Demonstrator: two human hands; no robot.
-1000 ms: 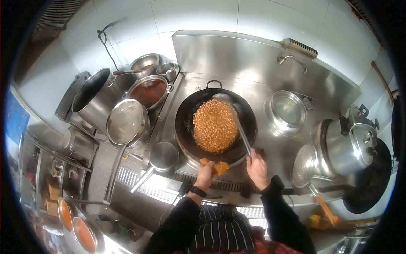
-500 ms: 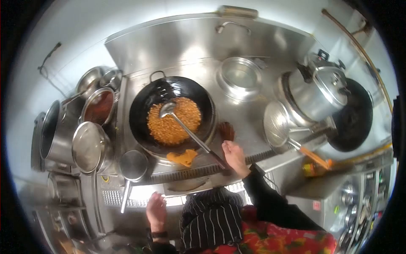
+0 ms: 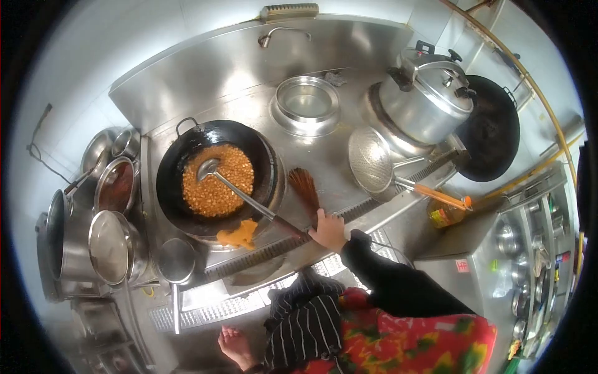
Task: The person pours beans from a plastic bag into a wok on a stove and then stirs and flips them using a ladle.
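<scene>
One splayed, reddish-brown brush meets the right hand, grip unclear; left hand loose, empty.

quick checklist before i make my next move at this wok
1. Food inside the wok: ok, it lies in the bowl of the wok.
2. Ladle set within reach: ok, its head is on the food and its handle points toward the right hand.
3. Right hand's grip: cannot tell; it is at the ends of the ladle and the brush.
4. Left hand free: ok, it appears to hold nothing.
5. Cloth off the wok: not ok, it lies at the near rim.
6. Flame under wok: cannot tell, hidden.
</scene>
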